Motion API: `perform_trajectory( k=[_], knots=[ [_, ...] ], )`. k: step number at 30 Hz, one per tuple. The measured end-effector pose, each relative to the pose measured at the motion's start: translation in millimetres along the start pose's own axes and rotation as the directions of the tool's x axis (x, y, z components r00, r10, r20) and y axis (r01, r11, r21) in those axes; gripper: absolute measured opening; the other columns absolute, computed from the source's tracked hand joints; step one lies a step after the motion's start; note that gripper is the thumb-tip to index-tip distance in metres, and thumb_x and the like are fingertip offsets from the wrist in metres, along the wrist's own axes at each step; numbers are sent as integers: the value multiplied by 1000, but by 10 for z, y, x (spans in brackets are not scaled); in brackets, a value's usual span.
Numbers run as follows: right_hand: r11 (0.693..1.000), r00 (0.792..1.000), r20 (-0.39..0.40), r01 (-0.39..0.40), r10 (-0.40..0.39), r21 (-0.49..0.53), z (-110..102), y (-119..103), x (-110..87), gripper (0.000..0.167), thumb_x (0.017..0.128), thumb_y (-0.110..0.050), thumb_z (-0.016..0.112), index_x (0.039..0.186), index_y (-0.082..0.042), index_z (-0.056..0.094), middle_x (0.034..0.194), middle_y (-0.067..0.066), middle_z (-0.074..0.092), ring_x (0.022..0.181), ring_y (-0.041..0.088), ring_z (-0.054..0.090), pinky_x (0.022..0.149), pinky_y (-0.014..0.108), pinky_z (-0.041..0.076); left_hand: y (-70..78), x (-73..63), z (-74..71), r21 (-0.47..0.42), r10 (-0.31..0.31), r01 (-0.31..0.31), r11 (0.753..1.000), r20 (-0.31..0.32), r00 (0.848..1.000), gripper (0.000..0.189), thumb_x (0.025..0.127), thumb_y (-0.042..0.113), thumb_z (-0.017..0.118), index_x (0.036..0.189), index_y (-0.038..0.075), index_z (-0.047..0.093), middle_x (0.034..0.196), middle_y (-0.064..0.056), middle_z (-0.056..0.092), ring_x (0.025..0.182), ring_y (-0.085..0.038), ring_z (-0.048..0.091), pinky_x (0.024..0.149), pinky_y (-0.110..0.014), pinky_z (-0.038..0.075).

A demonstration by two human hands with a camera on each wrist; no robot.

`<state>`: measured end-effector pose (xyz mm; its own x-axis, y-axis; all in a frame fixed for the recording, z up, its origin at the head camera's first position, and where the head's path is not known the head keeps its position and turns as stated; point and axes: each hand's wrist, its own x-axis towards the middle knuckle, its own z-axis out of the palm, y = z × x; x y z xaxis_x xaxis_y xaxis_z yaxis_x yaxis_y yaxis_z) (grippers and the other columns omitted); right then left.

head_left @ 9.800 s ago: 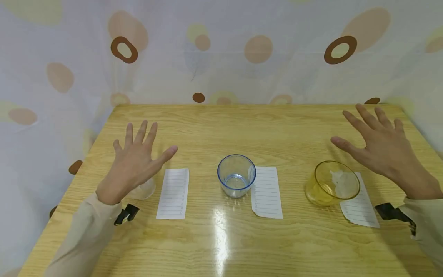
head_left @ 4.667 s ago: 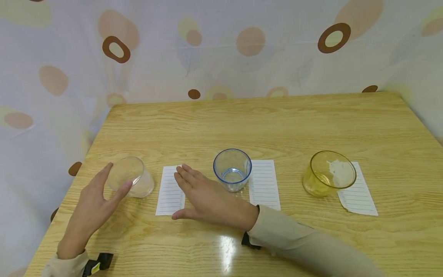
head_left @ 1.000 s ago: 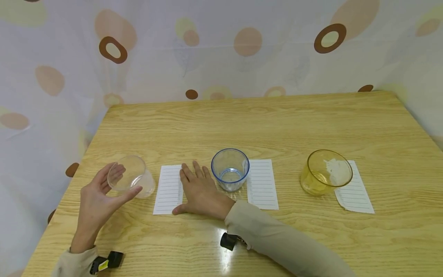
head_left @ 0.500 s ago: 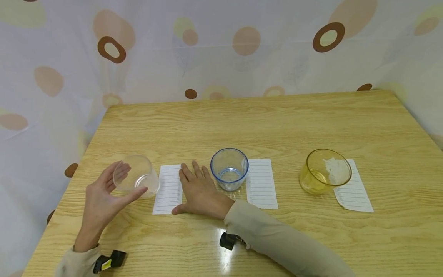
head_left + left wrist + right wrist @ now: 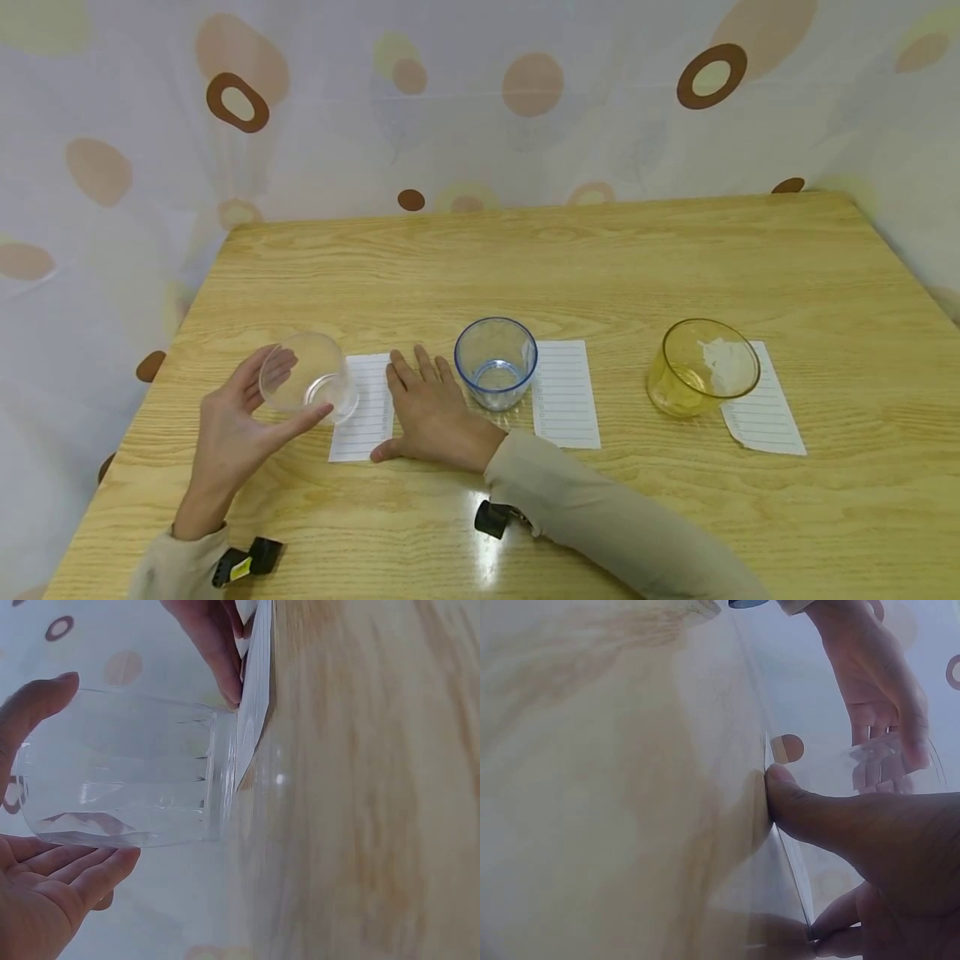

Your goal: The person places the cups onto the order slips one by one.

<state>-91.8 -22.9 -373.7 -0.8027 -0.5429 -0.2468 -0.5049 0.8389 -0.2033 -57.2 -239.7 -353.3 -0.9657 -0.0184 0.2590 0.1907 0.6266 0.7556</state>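
Observation:
In the head view my left hand holds a clear cup, thumb on the near side and fingers behind it. The cup stands upright, its base over the left part of a lined paper slip. In the left wrist view the cup sits between thumb and fingers, its base right at the slip's edge. My right hand lies spread with its fingertips and thumb on the slip's right edge. The right wrist view shows that thumb pressing at the paper.
A blue-rimmed clear cup stands just right of my right hand, beside a second lined slip. Farther right is a yellow cup with a third slip partly behind it. A patterned curtain hangs behind the wooden table.
My left hand takes hold of the clear cup and slides it right, onto the left slip. My right hand came across from the far right and stays on that slip over the last second.

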Motion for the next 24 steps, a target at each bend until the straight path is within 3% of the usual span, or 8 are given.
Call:
perform_trajectory(
  k=[8, 15, 24],
  knots=[
    [1000, 1000, -1, 0, 0, 10, 8, 4, 9, 112, 72, -73, 65, 153, -6, 26, 160, 9, 15, 146, 35, 8, 117, 50, 15, 7, 30, 94, -44, 42, -42, 998, 3, 999, 83, 64, 6, 90, 137, 2, 51, 123, -19, 63, 107, 8, 54, 90, -5, 40],
    [1000, 1000, 11, -3, 3, 15, -10, 5, 14, 112, 73, -73, 65, 153, -6, 25, 161, 8, 14, 147, 34, 7, 117, 50, 14, 60, 60, 154, -46, 48, -47, 998, 28, 998, 81, 66, 8, 89, 137, 1, 50, 123, -18, 63, 113, -27, 60, 91, -6, 40],
    [1000, 1000, 21, -11, 11, 5, -5, -2, 26, 113, 72, -74, 65, 153, -7, 24, 161, 7, 14, 147, 34, 7, 118, 49, 13, 71, 43, 177, -27, 61, -60, 998, 32, 998, 81, 65, 6, 89, 135, -4, 49, 122, -18, 63, 111, -27, 60, 91, -6, 40]
  ],
)
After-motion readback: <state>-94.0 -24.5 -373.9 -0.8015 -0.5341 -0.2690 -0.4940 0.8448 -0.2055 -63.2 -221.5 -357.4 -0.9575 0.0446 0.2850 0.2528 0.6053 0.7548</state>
